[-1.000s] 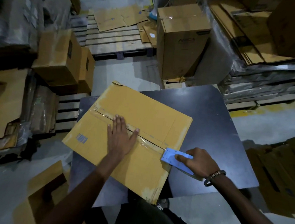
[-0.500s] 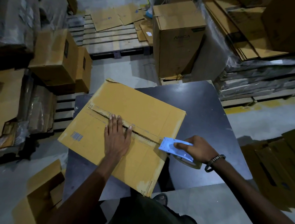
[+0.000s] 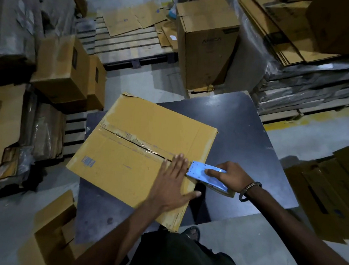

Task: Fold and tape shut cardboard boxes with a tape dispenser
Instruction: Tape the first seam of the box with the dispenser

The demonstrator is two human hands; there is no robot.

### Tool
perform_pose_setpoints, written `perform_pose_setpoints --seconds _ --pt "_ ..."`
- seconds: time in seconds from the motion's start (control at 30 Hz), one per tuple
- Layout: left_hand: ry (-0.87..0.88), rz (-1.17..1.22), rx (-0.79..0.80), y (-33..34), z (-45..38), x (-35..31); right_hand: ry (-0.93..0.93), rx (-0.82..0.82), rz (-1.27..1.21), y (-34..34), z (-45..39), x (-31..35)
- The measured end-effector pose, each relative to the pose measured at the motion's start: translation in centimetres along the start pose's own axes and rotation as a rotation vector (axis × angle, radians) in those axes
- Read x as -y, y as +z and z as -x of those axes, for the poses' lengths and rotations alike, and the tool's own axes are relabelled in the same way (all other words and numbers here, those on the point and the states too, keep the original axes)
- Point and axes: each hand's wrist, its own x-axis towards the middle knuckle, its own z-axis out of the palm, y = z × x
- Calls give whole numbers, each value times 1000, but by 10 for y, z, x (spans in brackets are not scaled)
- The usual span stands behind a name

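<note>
A yellow-brown cardboard box [image 3: 140, 129] lies with its closed flaps up on a dark table [image 3: 243, 125]. A seam with old torn tape runs diagonally across its top. My left hand [image 3: 172, 180] presses flat on the flaps at the near right end of the seam, fingers straight and thumb spread. My right hand [image 3: 232, 175] grips a light blue tape dispenser [image 3: 205, 174] at the box's right edge, its front end touching the seam right beside my left fingertips.
A tall closed carton [image 3: 206, 42] stands beyond the table. Flat cardboard lies on a wooden pallet [image 3: 126, 43] at the back. Wrapped stacks rise at right [image 3: 312, 85], boxes [image 3: 63, 69] at left, and an open box [image 3: 55, 227] sits on the floor near left.
My left hand slid right along the seam, from the box's middle to its right end beside the dispenser. The dispenser stays at the box's right edge in my right hand.
</note>
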Motion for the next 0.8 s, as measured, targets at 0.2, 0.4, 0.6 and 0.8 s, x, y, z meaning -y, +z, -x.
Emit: perform_pose_setpoints --seconds 0.2,0.4,0.6,0.8 --pt "-96 -45 -62 13 -2 -13 -12 7 -9 0 0 -1" --pt "-98 -65 -49 21 -3 -11 -66 -18 14 -8 12 -31" --pt "-93 -57 -74 18 -2 -14 -76 -60 -12 6 22 -57" --pt "165 -40 -40 15 -16 -14 -7 -76 -84 18 10 -51"
